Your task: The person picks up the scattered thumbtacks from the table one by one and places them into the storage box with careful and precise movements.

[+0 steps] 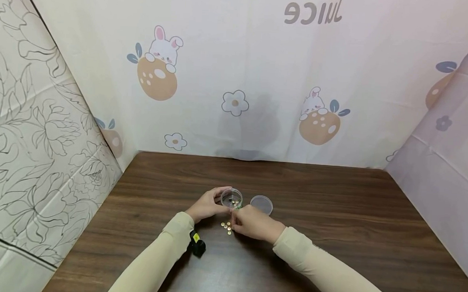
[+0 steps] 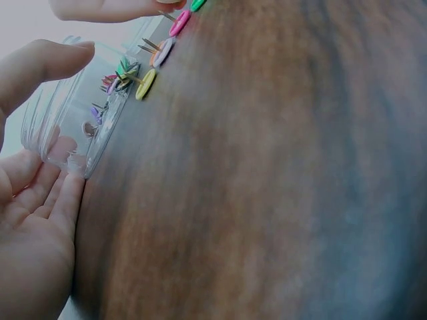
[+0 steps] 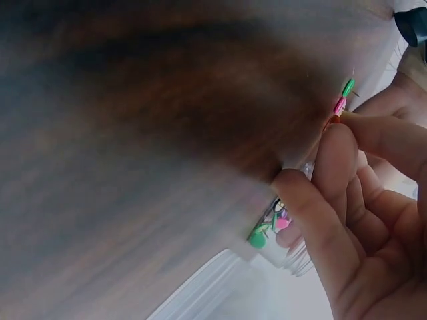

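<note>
My left hand [image 1: 209, 203] grips a clear round plastic dish [image 2: 40, 133], thumb on one side and fingers round the other. Inside it lie several coloured thumbtacks [image 2: 119, 81]. My right hand [image 1: 252, 222] is curled low beside the dish, thumb and forefinger tips pinched together, with an orange-red thumbtack [image 3: 331, 123] showing between them. Near these fingertips several thumbtacks lie on the table, heads down and pins up. They include a yellow thumbtack [image 2: 146, 85], a lilac thumbtack [image 2: 163, 52], a pink thumbtack [image 2: 180, 23] and a green thumbtack [image 3: 348, 87].
A clear round lid [image 1: 261, 204] lies flat just right of the dish. The dark wooden table [image 1: 333, 211] reaches back to a printed curtain [image 1: 238, 54]. A black device [image 1: 197, 244] sits at the left wrist.
</note>
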The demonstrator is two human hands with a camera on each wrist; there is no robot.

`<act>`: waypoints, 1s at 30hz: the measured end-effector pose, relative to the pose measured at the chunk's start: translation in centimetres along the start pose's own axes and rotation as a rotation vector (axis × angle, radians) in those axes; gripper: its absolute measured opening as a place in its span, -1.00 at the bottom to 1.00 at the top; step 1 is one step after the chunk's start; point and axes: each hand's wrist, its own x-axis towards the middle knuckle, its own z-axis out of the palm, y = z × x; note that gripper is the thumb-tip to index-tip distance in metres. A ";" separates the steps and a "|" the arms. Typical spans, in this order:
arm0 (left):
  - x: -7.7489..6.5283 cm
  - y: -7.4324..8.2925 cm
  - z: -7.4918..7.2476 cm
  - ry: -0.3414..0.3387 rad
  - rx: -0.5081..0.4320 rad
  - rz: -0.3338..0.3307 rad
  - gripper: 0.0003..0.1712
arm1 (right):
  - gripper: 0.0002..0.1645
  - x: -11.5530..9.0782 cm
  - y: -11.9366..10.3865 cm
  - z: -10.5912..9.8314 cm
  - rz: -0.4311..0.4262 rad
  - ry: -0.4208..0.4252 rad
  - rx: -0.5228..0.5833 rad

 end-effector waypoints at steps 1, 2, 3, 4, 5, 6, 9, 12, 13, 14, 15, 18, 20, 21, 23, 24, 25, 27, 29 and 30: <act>0.0 0.1 0.0 -0.005 -0.007 0.004 -0.10 | -0.85 0.0 0.1 0.0 0.003 -0.003 0.013; -0.1 0.3 -0.1 -0.011 -0.016 0.009 -0.11 | -0.86 0.0 0.1 -0.1 0.008 -0.007 0.031; -0.2 0.6 -0.1 -0.017 -0.023 0.011 -0.11 | -0.87 0.0 0.2 -0.1 0.014 -0.011 0.046; -0.3 0.9 -0.1 -0.024 -0.029 0.015 -0.11 | -0.87 0.0 0.3 -0.2 0.020 -0.015 0.062; -0.5 1.2 -0.2 -0.030 -0.035 0.020 -0.11 | -0.87 0.0 0.4 -0.2 0.026 -0.018 0.072; -0.7 1.7 -0.2 -0.035 -0.035 0.020 -0.12 | -0.86 0.0 0.5 -0.2 0.032 -0.022 0.080; -1.2 2.8 -0.2 -0.039 -0.025 0.017 -0.15 | -0.86 0.1 0.6 -0.3 0.048 -0.034 0.113; -1.6 3.4 -0.2 -0.040 -0.016 0.016 -0.16 | -0.87 0.1 0.8 -0.4 0.058 -0.039 0.140; -1.7 3.5 -0.2 -0.041 -0.016 0.016 -0.16 | -0.88 0.1 0.8 -0.5 0.056 -0.036 0.154; -1.7 3.6 -0.2 -0.041 -0.015 0.017 -0.16 | -0.89 0.1 0.9 -0.5 0.062 -0.035 0.166; -1.7 3.6 -0.2 -0.045 -0.015 0.017 -0.16 | -0.90 0.1 1.0 -0.6 0.067 -0.032 0.175; -1.7 3.5 -0.2 -0.047 -0.014 0.018 -0.15 | -0.92 0.1 1.3 -0.8 0.092 -0.019 0.216; -1.6 3.5 -0.2 -0.044 -0.017 0.021 -0.16 | -0.90 0.2 1.5 -0.9 0.115 -0.011 0.246; -1.6 3.5 -0.2 -0.043 -0.020 0.023 -0.15 | -0.89 0.3 1.5 -1.0 0.121 -0.005 0.257; -1.6 3.4 -0.2 -0.042 -0.023 0.022 -0.15 | -0.87 0.4 1.7 -1.2 0.124 0.014 0.272; -1.6 3.4 -0.2 -0.041 -0.027 0.022 -0.15 | -0.86 0.4 1.7 -1.2 0.125 0.025 0.272; -1.6 3.3 -0.3 -0.042 -0.027 0.020 -0.15 | -0.86 0.4 1.8 -1.3 0.129 0.036 0.272; -1.6 3.3 -0.3 -0.046 -0.026 0.019 -0.14 | -0.86 0.5 1.9 -1.4 0.141 0.063 0.275; -1.6 3.3 -0.3 -0.049 -0.024 0.016 -0.14 | -0.86 0.7 2.1 -1.4 0.165 0.092 0.285; -1.6 3.3 -0.3 -0.048 -0.024 0.014 -0.14 | -0.86 0.8 2.2 -1.5 0.180 0.106 0.294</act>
